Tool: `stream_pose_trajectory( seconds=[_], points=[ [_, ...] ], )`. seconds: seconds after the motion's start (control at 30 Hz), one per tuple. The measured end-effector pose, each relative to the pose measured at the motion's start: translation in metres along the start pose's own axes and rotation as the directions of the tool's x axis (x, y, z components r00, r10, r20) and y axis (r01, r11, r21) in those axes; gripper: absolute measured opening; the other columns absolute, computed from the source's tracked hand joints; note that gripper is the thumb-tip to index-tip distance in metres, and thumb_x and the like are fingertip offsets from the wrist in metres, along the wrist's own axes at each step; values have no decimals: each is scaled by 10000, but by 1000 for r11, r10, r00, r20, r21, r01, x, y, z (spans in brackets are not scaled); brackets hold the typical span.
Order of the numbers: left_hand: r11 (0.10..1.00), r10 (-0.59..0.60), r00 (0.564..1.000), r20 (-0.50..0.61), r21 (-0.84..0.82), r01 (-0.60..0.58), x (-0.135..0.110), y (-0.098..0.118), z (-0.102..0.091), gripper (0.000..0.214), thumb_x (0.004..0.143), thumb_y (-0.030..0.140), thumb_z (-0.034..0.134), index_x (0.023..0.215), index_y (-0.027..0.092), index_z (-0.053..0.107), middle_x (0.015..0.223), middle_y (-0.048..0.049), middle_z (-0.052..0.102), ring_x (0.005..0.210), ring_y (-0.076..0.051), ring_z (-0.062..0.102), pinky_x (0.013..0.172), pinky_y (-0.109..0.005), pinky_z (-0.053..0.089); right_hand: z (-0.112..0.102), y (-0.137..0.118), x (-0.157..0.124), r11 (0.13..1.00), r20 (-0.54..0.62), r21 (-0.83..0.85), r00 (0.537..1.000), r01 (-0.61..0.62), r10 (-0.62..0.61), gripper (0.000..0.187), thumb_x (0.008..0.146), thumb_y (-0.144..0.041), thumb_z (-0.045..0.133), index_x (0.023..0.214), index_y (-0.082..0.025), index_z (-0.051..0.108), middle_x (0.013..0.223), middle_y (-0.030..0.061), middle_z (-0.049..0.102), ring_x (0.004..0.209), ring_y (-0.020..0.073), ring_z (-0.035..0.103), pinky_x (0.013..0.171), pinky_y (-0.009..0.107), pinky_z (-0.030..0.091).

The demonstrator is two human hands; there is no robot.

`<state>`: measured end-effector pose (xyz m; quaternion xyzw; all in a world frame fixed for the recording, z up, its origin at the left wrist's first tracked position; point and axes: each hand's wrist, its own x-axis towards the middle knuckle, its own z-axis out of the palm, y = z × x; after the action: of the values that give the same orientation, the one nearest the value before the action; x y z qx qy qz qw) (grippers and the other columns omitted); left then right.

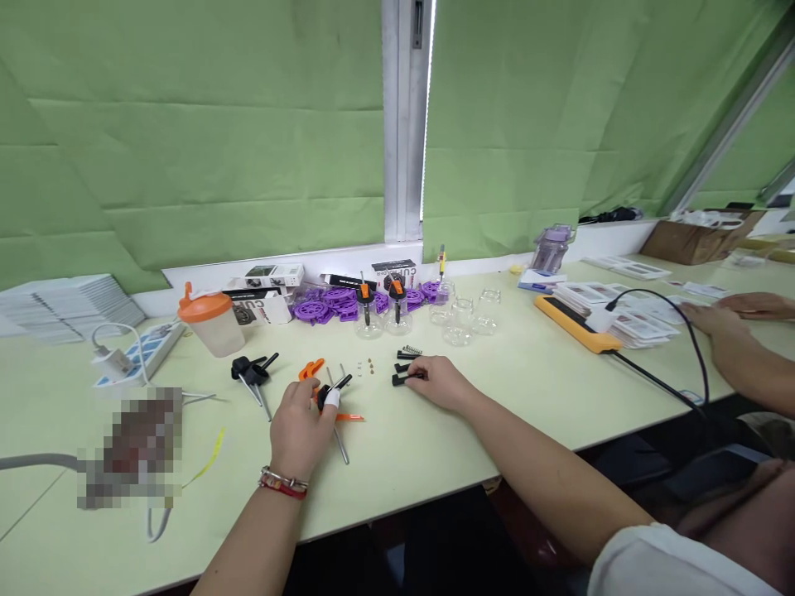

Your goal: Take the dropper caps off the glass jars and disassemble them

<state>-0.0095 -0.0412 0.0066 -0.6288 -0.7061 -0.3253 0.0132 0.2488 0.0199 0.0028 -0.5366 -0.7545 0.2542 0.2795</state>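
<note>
My left hand (295, 426), a white cover on its thumb, is closed around a black plastic part (341, 384) near the table's front. Orange pieces (351, 418) and thin metal rods (341, 445) lie at or under these fingers; whether they are joined to the black part I cannot tell. My right hand (442, 382) pinches the end of a small black plastic piece (399, 380) at the table. Similar black pieces (407, 356) and springs (411, 349) lie just beyond it. Tiny brass-coloured bits (371, 365) sit between the hands. Black parts with metal rods (250, 370) rest to the left.
Behind are purple wheel-like pieces (335, 305), clear jars (463, 310), two with black-and-orange tops (397, 298), and boxes (267, 302). An orange-lidded cup (214, 327) and power strip (146, 352) stand left. At right are a yellow-edged power strip (575, 323) and another person's hands (720, 323).
</note>
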Motion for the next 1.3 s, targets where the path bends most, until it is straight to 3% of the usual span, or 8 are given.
stream_pose_trajectory(
  seconds=[0.13,0.27,0.37,0.5,0.6,0.77,0.97,1.3],
  points=[
    [985,163,984,-75,-48,-167,-4,4,2,205,820,338,509,944,198,592,923,-50,623,800,-192,617,658,-298,475,-2,5,8,986,-70,164,997,-16,28,187,751,-315,599,832,-175,694,708,17,625,632,140,526,606,265,389],
    [971,238,971,-37,8,-238,-9,14,0,211,847,323,489,966,203,616,950,-52,633,807,-186,618,644,-285,465,-1,9,9,969,-94,248,995,-1,25,216,758,-348,587,824,-169,688,655,1,592,592,129,498,581,255,380],
    [941,302,949,88,135,-312,-8,28,-7,245,869,282,453,1016,229,642,1030,-56,630,875,-197,612,606,-281,440,-1,11,8,968,-72,251,997,-4,23,205,751,-342,597,810,-170,691,669,7,599,604,130,509,586,253,388],
    [825,415,845,337,252,-505,3,60,-9,236,846,177,448,877,218,678,975,-73,623,923,-229,577,700,-318,445,-1,17,8,971,-40,239,999,21,-12,197,753,-329,602,814,-167,694,685,17,612,617,137,528,591,258,396],
    [769,433,775,460,259,-584,16,84,0,254,833,135,441,803,188,688,877,-94,624,900,-239,578,722,-332,447,0,22,9,967,-26,253,999,36,-31,184,748,-308,609,821,-163,696,709,26,632,636,140,541,610,265,407],
    [750,395,705,589,236,-617,30,106,21,269,795,114,453,841,151,714,903,-129,654,906,-261,609,716,-339,468,0,27,9,950,-3,312,1000,9,-9,186,742,-289,619,840,-152,696,733,35,647,652,140,554,631,272,423],
    [763,358,709,608,248,-598,30,106,33,308,831,140,420,891,159,722,925,-136,683,883,-258,644,714,-346,487,-3,32,12,951,33,310,999,-13,2,176,734,-263,638,846,-143,703,735,30,655,659,132,559,640,266,425],
    [764,299,741,602,315,-564,33,95,30,272,809,100,448,859,123,715,904,-162,683,911,-262,637,743,-342,493,-15,39,13,991,11,129,999,-37,36,170,695,-250,709,852,-189,733,800,9,656,716,138,561,671,261,429]
  ],
)
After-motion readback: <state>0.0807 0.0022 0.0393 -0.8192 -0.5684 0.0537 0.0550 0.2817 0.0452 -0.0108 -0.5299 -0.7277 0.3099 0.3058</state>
